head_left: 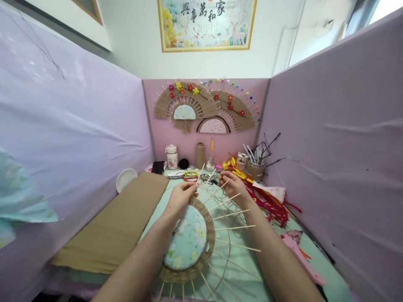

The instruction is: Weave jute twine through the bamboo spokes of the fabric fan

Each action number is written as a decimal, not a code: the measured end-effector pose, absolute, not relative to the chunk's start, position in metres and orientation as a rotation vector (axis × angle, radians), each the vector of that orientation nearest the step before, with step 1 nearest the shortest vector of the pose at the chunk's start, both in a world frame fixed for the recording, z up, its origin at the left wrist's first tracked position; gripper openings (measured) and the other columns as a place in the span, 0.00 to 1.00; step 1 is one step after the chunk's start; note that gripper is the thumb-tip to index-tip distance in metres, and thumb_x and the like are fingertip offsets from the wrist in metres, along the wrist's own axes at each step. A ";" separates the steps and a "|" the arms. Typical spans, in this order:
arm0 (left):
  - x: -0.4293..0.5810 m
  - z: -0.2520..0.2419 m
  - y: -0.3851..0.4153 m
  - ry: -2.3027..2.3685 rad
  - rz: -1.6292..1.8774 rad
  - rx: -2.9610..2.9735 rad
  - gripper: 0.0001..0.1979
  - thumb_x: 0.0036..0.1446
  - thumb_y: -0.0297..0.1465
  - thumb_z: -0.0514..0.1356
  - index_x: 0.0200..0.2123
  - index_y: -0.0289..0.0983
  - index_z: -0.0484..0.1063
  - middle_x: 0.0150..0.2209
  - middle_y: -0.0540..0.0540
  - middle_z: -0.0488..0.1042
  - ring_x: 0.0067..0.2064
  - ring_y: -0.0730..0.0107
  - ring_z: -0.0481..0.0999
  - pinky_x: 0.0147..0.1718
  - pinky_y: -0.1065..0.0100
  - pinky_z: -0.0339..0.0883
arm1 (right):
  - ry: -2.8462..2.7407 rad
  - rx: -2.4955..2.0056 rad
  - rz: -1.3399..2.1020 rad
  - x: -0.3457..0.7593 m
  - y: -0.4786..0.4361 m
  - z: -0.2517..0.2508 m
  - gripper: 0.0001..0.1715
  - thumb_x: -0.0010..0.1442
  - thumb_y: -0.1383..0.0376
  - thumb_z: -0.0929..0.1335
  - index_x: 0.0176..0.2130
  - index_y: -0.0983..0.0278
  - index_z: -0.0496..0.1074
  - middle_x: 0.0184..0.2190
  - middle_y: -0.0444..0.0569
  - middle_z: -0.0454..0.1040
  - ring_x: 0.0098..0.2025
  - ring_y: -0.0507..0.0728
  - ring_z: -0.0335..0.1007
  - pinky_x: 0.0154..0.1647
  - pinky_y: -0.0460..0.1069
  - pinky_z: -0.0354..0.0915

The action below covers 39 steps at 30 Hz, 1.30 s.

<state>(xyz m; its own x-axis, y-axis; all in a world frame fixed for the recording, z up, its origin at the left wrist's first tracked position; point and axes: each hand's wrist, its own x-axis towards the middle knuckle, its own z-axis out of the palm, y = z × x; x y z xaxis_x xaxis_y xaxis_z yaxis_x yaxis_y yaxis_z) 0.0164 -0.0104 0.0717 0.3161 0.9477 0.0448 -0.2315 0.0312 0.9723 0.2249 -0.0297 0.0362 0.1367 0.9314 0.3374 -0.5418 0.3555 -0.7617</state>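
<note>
Left hand (181, 193), nearer, pinches 1 stick (200, 171) at the far edge of a woven fan (192, 239), its long axis running toward the wearer. Right hand (233, 185) has fingertips together, hold unclear.

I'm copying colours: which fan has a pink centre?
The right wall fan; the left wall fan and the held fan have blue-green centres.

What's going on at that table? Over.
Left hand gripping fan near its top. Right hand by the bare sticks, grip unclear. Loose twine beneath the sticks.
</note>
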 end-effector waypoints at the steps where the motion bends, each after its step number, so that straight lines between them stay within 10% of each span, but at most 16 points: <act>1: 0.017 0.071 -0.010 0.806 1.066 1.176 0.15 0.35 0.37 0.72 0.27 0.35 0.77 0.23 0.51 0.73 0.24 0.77 0.70 0.28 0.71 0.66 | -0.899 -0.523 1.140 0.226 -0.029 0.040 0.09 0.50 0.68 0.73 0.35 0.61 0.74 0.30 0.42 0.76 0.31 0.48 0.70 0.37 0.46 0.68; 15: 0.018 0.085 -0.020 0.869 1.010 1.088 0.17 0.30 0.36 0.73 0.25 0.35 0.76 0.19 0.54 0.68 0.22 0.77 0.69 0.24 0.73 0.65 | -0.915 -0.601 1.294 0.237 -0.011 0.063 0.10 0.49 0.74 0.72 0.35 0.66 0.76 0.31 0.47 0.79 0.26 0.47 0.70 0.27 0.42 0.67; 39: 0.016 0.087 -0.024 0.821 0.972 1.060 0.18 0.29 0.35 0.74 0.26 0.33 0.76 0.20 0.53 0.69 0.24 0.78 0.70 0.27 0.73 0.64 | -0.988 -0.677 1.045 0.247 -0.015 0.037 0.17 0.41 0.63 0.78 0.34 0.58 0.75 0.31 0.40 0.77 0.33 0.49 0.71 0.38 0.46 0.64</act>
